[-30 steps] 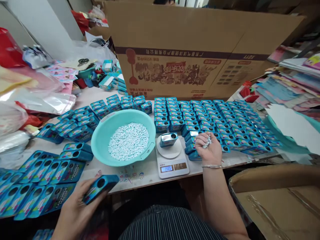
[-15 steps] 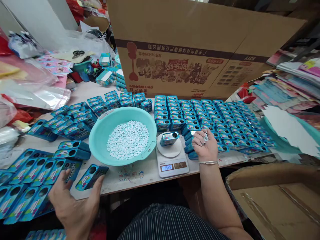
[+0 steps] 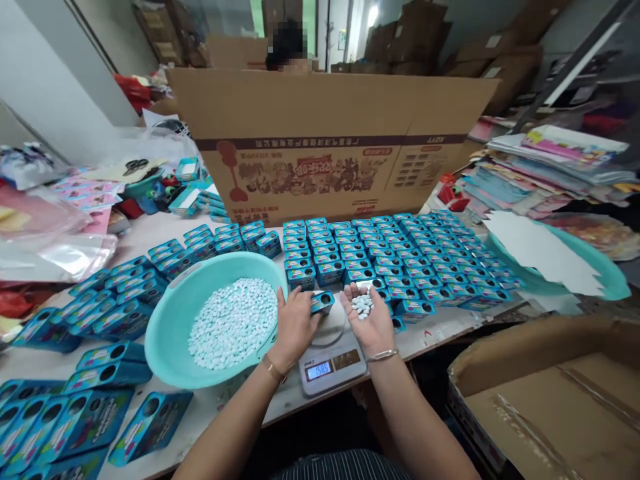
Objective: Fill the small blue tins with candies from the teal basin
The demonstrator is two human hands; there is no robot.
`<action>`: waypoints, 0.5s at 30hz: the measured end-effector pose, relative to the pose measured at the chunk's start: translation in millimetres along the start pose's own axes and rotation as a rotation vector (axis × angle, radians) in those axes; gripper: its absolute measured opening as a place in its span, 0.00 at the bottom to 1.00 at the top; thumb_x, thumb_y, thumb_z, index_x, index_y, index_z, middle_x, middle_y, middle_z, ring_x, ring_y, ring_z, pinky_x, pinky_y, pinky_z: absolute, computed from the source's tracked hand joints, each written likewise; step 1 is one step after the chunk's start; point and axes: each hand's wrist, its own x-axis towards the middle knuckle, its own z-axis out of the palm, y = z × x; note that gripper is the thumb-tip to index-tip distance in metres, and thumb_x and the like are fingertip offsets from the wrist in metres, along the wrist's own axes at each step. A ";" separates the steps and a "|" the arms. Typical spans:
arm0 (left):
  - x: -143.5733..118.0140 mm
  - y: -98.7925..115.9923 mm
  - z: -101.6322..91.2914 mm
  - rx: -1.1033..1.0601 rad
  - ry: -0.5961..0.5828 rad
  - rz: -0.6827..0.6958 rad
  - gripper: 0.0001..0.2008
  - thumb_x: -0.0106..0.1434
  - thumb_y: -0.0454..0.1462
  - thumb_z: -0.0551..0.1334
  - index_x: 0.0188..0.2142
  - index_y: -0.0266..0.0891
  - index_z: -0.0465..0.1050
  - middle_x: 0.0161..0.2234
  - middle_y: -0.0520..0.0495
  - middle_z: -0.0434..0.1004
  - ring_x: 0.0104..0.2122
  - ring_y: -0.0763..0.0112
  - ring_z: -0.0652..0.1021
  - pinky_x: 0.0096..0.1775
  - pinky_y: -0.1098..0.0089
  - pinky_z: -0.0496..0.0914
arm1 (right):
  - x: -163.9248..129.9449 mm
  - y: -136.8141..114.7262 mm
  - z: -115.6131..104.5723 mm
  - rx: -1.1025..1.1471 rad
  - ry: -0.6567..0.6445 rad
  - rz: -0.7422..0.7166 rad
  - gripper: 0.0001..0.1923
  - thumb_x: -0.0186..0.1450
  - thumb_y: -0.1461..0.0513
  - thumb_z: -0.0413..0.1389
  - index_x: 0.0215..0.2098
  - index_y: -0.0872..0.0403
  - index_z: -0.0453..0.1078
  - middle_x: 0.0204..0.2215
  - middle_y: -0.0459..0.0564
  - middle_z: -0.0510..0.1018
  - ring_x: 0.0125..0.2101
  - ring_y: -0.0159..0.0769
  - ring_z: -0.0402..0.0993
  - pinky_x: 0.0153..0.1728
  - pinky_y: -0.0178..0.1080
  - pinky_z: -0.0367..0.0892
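My left hand [image 3: 296, 325] reaches over the white digital scale [image 3: 334, 370], its fingers around a small blue box [image 3: 323, 303] with a round hole in its end. This box still appears to rest on the scale pan; the contact is partly hidden by my fingers. Beside it, my right hand [image 3: 375, 330] is turned palm up and cupped, holding a small heap of pale tablets [image 3: 362, 305]. To the left stands a turquoise basin [image 3: 163, 333] with many more pale tablets [image 3: 233, 327] inside. The lit display seems to read 158.5.
Rows of blue boxes [image 3: 400, 263] stand behind the scale, with more boxes [image 3: 75, 427] at left. A large printed carton [image 3: 320, 107] rises at the back; a person's head [image 3: 290, 50] shows above it. An open carton [image 3: 550, 400] sits at lower right.
My left hand has gone from the boxes at lower left to the box on the scale. My right fist has opened into a cupped palm and moved left. The view has tilted up.
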 end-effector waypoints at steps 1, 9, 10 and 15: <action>0.6 0.1 -0.6 -0.041 0.014 -0.003 0.15 0.60 0.37 0.64 0.48 0.38 0.70 0.45 0.40 0.78 0.53 0.51 0.74 0.63 0.42 0.51 | -1.7 0.9 -1.1 0.007 0.014 0.004 0.15 0.71 0.61 0.46 0.27 0.53 0.64 0.26 0.49 0.79 0.31 0.34 0.79 0.37 0.42 0.77; -7.0 16.7 -87.7 -0.333 0.366 0.189 0.14 0.57 0.33 0.65 0.44 0.42 0.72 0.37 0.49 0.72 0.37 0.68 0.76 0.40 0.69 0.71 | -9.9 17.3 7.3 0.051 0.011 0.119 0.16 0.72 0.59 0.47 0.26 0.54 0.64 0.27 0.50 0.80 0.31 0.35 0.80 0.34 0.40 0.76; -7.5 17.3 -98.9 -0.289 0.389 0.220 0.15 0.57 0.32 0.64 0.45 0.42 0.72 0.38 0.49 0.72 0.37 0.68 0.75 0.40 0.69 0.71 | -9.9 22.8 12.0 0.061 -0.014 0.148 0.16 0.72 0.59 0.46 0.26 0.54 0.65 0.27 0.50 0.81 0.31 0.35 0.80 0.34 0.41 0.76; -9.4 8.2 -117.4 0.139 0.182 0.371 0.15 0.56 0.28 0.59 0.42 0.41 0.76 0.33 0.47 0.71 0.32 0.66 0.72 0.33 0.67 0.66 | -6.5 61.8 35.6 0.069 -0.111 0.344 0.19 0.72 0.59 0.45 0.25 0.54 0.65 0.26 0.50 0.80 0.25 0.34 0.77 0.29 0.39 0.74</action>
